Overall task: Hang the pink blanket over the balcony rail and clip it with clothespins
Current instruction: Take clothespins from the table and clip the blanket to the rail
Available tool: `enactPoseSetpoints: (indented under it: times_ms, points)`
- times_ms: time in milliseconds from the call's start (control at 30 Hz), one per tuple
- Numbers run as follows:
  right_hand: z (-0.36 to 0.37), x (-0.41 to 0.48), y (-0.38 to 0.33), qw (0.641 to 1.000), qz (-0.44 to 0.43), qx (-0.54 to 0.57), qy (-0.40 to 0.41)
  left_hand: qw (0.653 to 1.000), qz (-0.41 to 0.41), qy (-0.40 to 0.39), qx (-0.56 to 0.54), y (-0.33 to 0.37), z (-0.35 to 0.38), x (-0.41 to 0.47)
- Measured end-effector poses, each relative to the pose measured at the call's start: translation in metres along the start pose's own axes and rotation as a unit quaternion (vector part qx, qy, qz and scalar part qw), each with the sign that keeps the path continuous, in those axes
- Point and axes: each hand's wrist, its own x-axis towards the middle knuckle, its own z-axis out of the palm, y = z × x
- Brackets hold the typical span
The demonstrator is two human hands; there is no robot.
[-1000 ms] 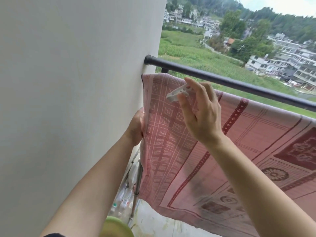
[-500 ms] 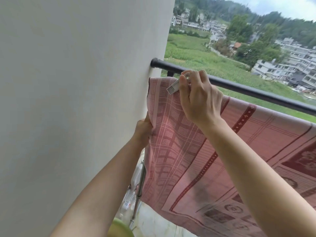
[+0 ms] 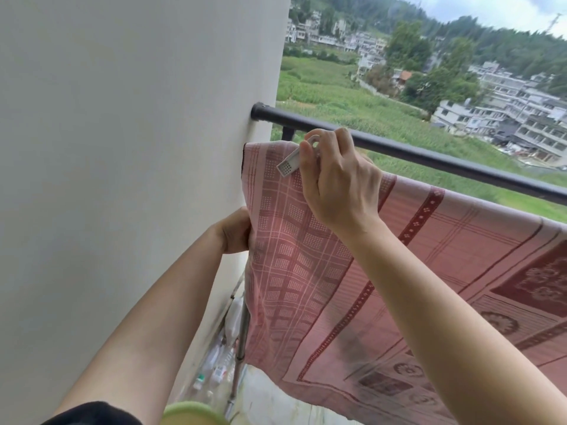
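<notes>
Change: since the earlier frames the right hand (image 3: 336, 182) has carried the clothespin (image 3: 296, 159) up and left, from in front of the cloth to the top edge by the wall; the left hand (image 3: 234, 231) has kept its hold on the left hem.
Right grip: fingers and thumb closed around the white clothespin, its dotted tail sticking out down-left and a looped end showing above the index finger. Whether its jaws are spread or already biting the fold I cannot tell; the fingers hide them.
Left grip: closed on the left edge of the pink blanket (image 3: 306, 271), lower down, just beside the white wall (image 3: 122, 179), seemingly pulling the cloth flat.
Blanket: draped below the dark balcony rail (image 3: 429, 156), its top edge running from the wall corner down to the right. It seems to hang from a lower bar hidden under the fold, not the top rail itself; that is a reading, not certain.
Done: the hanging looks finished, with the cloth spread out.
Left: no other pin shows anywhere, so this looks like the first; it still needs seating, and more are likely wanted further right.
Beyond: plastic bottles (image 3: 221, 357) along the foot of the wall, near the floor.
</notes>
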Motion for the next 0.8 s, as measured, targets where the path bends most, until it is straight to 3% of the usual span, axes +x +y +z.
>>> enactPoseSetpoints:
  times_ms: [233,400,500,567,633,700,800]
  points:
    - [0.004,0.000,0.001,1.000,-0.005,-0.017,0.021,0.998,-0.007,-0.060,0.031,0.019,-0.003,0.011]
    - [0.008,-0.001,-0.002,0.999,-0.006,-0.024,0.022,0.999,0.008,-0.045,-0.024,0.024,-0.003,0.004]
    - [0.009,-0.001,-0.004,0.999,0.001,-0.018,0.036,0.997,-0.006,-0.073,-0.003,0.029,-0.005,0.001]
    - [0.009,-0.001,-0.004,0.999,0.003,-0.018,0.040,0.999,-0.031,-0.019,0.037,0.022,-0.030,0.022]
    - [0.009,-0.001,-0.002,0.999,0.000,-0.016,0.040,0.996,-0.045,0.072,-0.035,-0.032,-0.150,0.119]
    - [0.009,-0.001,-0.001,0.999,-0.003,-0.018,0.038,0.990,-0.083,0.105,-0.035,-0.039,-0.181,0.156]
    - [0.008,-0.001,-0.001,0.999,-0.009,-0.012,0.029,1.000,0.013,0.012,-0.006,0.026,-0.058,0.050]
